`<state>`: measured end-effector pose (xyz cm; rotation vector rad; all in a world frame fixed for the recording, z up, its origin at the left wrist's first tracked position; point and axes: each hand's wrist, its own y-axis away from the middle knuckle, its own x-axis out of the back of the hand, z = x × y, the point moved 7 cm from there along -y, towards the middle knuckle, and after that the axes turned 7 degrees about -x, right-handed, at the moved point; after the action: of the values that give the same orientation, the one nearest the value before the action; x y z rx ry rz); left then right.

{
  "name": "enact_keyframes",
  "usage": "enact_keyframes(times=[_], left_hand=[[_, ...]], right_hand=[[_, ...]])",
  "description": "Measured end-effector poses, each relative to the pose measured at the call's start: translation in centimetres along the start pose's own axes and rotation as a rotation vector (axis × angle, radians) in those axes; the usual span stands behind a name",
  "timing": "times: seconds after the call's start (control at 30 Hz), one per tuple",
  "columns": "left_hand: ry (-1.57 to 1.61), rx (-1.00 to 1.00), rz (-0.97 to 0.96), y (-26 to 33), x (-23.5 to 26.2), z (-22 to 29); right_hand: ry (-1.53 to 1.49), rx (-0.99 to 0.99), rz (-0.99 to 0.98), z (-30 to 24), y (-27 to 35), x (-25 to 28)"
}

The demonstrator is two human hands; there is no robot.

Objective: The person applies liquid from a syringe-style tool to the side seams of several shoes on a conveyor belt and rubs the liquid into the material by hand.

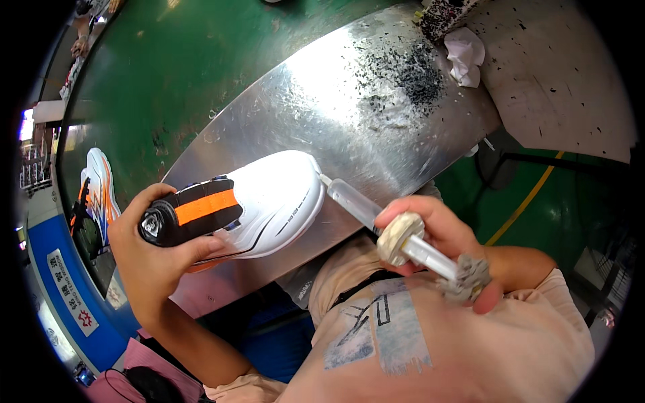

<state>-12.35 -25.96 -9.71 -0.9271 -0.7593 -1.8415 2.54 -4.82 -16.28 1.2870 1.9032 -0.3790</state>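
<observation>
A sports shoe (272, 198), white toward the toe and black with an orange band nearer the other end, lies tilted above the metal sheet (295, 111). My left hand (144, 248) grips its dark end, fingers behind and thumb along the near side. In my right hand (437, 232) is a clear plastic syringe (356, 203). Its narrow tip meets or nearly meets the shoe's white edge at the toe. Whitish wrapping surrounds the syringe's flange, and a grey, lumpy wad caps its plunger, close to my thumb.
Dark crumbs (416, 80) lie scattered over the metal sheet. Crumpled white paper (465, 57) rests near its far right corner, beside a cardboard sheet (561, 80). Another shoe (101, 191) stands at the left on the green surface (175, 67).
</observation>
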Motion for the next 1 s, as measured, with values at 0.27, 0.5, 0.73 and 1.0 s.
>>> enact_keyframes(times=[0.27, 0.5, 0.73, 1.0], left_hand=[[0.105, -0.001, -0.134, -2.7, -0.6, -2.3], [0.372, 0.109, 0.090, -9.2, 0.3, -8.1], [-0.144, -0.080, 0.463, -20.3, -5.1, -9.1], [0.082, -0.348, 0.438, -15.9, -9.1, -2.9]], right_hand=[[0.532, 0.301, -0.127, 1.2, -0.6, -0.2], [0.877, 0.346, 0.122, -2.2, -1.9, 5.7], [1.415, 0.499, 0.324, 0.6, -6.2, 11.0], [1.535, 0.561, 0.384, 0.4, -4.9, 13.8]])
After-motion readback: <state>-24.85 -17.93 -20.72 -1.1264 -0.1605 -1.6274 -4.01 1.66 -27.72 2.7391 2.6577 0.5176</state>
